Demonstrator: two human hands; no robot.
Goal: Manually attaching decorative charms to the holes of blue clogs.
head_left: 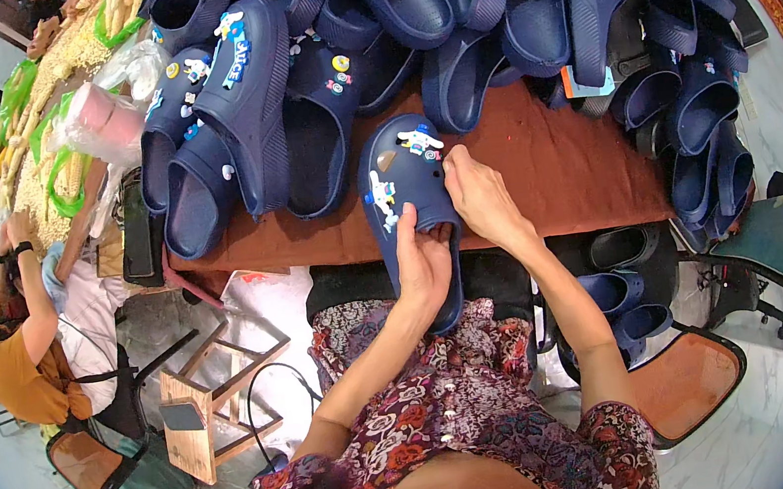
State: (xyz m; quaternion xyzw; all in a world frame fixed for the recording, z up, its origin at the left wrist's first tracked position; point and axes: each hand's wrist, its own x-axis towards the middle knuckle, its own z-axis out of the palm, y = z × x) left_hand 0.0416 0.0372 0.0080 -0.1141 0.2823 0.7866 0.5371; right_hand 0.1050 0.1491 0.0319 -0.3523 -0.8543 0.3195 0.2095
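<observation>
A dark blue clog (411, 189) is held over the front edge of the table, its toe pointing away from me. My left hand (427, 267) grips it at the foot opening, thumb on top of the upper. White cartoon charms (383, 196) and a small brownish piece (387, 161) sit on the upper, near several small holes. My right hand (484, 193) is closed in a pinch against the right side of the upper. Whatever is between those fingertips is hidden.
Blue clogs (245, 115), many with charms, are heaped on the brown tablecloth (540, 163) ahead. More hang over its right end. A wooden stool (192, 428) bears a phone. A person (35, 345) works at left by a pale heap. Chairs (686, 383) stand at right.
</observation>
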